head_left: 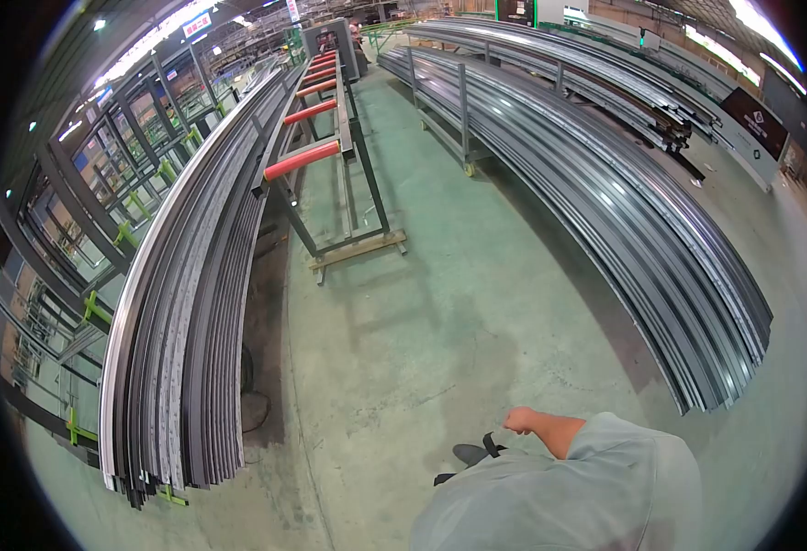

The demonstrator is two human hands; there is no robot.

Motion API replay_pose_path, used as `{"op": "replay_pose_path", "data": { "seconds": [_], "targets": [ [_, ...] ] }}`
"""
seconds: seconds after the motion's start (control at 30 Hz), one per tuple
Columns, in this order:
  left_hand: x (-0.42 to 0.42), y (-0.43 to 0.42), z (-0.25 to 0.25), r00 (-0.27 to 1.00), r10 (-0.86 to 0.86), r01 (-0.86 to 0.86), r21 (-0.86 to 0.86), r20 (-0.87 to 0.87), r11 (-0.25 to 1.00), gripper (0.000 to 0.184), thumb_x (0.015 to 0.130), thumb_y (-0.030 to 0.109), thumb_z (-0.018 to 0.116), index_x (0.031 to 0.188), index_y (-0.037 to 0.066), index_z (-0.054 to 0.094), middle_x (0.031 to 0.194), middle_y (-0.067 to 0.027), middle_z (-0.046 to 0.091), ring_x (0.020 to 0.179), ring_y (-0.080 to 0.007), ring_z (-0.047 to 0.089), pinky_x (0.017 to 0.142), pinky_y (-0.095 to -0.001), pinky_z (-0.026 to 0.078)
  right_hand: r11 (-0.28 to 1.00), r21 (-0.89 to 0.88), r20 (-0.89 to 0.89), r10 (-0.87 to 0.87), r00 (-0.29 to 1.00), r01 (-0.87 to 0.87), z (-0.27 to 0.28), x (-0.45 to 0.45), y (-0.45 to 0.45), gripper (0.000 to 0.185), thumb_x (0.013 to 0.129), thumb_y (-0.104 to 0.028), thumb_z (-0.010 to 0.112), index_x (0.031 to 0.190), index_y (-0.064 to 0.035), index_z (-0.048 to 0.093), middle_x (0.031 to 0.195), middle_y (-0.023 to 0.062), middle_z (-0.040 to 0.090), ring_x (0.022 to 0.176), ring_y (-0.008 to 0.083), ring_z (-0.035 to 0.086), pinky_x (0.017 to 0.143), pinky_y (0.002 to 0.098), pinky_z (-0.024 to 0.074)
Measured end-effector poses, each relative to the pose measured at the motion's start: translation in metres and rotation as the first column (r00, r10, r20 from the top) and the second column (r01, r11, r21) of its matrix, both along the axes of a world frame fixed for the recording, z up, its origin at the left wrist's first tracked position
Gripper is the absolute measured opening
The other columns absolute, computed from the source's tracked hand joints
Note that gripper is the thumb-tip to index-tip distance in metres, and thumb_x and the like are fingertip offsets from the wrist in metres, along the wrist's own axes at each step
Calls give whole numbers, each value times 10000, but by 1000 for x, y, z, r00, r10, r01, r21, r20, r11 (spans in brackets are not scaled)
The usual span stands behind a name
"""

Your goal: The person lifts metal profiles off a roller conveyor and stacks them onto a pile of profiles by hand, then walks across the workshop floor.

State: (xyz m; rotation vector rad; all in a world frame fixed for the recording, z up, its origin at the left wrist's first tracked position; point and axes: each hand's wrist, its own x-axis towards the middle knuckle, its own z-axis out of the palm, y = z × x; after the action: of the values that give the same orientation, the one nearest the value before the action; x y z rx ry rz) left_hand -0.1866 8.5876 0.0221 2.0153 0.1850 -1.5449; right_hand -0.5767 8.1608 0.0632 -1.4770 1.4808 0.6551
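My right hand [518, 421] is low in the view, in front of the light grey-green shirt [560, 496], with its fingers curled in. Whether anything is inside the fingers is too small to tell. Below it and to the left, a dark shoe [469, 453] and a black strap show on the floor. The hand touches none of the metal stacks; the nearest is the long stack of grey profiles [624, 220] on the right. My left hand is out of view.
Another stack of long metal profiles [179, 303] lies on the left. Beside it stands a roller conveyor frame [367, 179] with red rollers [302, 159], leading to a grey machine [333, 41]. Green floor [403, 349] runs between the stacks. Upright frames stand far left.
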Motion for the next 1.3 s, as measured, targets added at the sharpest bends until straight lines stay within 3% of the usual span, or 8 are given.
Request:
{"op": "replay_pose_path", "data": {
  "seconds": [0.33,0.5,1.3],
  "targets": [
    [1,-6,5,1000,-13,13,3,-4,1000,479,901,466,499,1048,28,625,721,-29,532,576,-145,415,509,-299,347,994,65,35,-93,995,90,-40,-17,11,357,831,-376,558,899,-45,676,798,105,677,615,215,626,545,351,521],
    [1,-8,5,1000,-17,17,2,-6,1000,475,901,460,501,1056,27,621,739,-37,537,596,-154,425,524,-306,354,993,48,36,-105,994,103,-22,-15,14,356,824,-375,557,882,-44,674,772,102,670,614,216,626,548,359,522],
    [-2,-11,7,1000,-20,20,-7,-3,1000,459,903,427,512,1095,19,600,825,-72,560,689,-197,471,595,-338,387,998,51,35,-24,999,22,-42,-23,20,333,815,-369,547,839,-62,674,739,89,659,578,209,605,541,351,513]
  ]
}}
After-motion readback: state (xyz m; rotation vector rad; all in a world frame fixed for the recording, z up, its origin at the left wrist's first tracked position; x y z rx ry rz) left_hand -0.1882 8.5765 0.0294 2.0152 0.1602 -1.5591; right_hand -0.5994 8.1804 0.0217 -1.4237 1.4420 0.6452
